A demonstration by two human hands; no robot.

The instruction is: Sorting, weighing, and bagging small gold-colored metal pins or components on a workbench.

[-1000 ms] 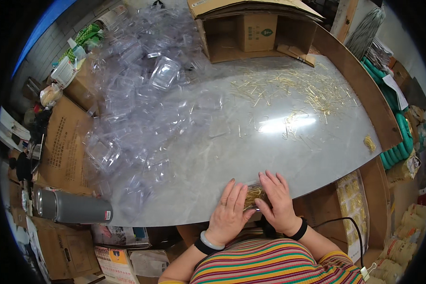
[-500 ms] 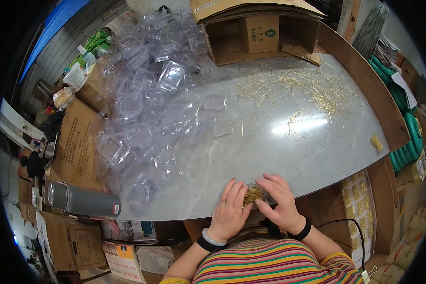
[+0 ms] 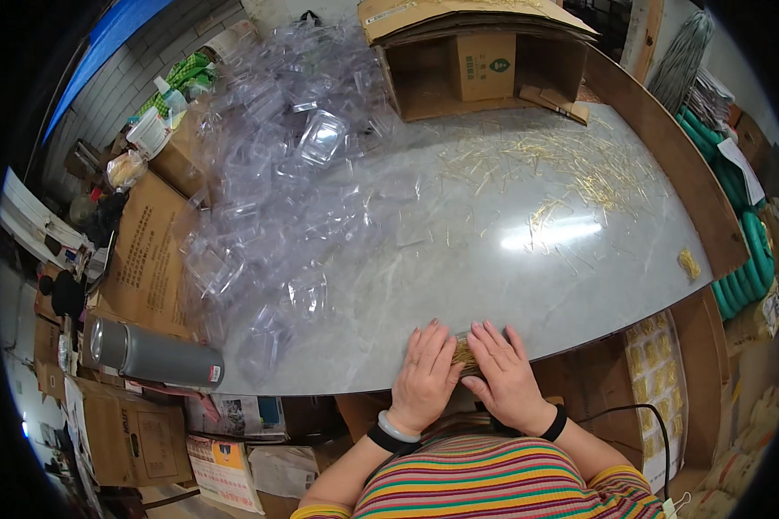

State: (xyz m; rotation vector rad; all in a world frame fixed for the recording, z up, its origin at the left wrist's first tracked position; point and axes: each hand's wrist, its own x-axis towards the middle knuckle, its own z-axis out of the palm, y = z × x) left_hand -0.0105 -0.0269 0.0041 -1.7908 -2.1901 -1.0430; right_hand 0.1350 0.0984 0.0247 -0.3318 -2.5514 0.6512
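Observation:
At the table's near edge, a bundle of gold wire hooks (image 3: 464,355) lies between my hands, in what looks like a small clear plastic box; most of it is covered. My left hand (image 3: 426,370) grips it from the left, fingers long and close together. On the other side my right hand (image 3: 504,370) presses over it, thumb toward my body. Loose gold hooks (image 3: 593,177) are scattered over the far right of the grey tabletop (image 3: 424,294). A heap of clear plastic boxes (image 3: 277,208) covers the left side.
An opened cardboard box (image 3: 485,69) stands at the back. A grey bottle (image 3: 169,356) lies at the left edge. A small hook bundle (image 3: 689,264) rests near the right edge, by a wooden rim (image 3: 666,156). Below the table at right, a tray (image 3: 658,372) holds several filled packs.
My right hand has come in to the left and closed over the hook bundle, its fingers now straighter. My left hand stays against it. The view has shifted slightly.

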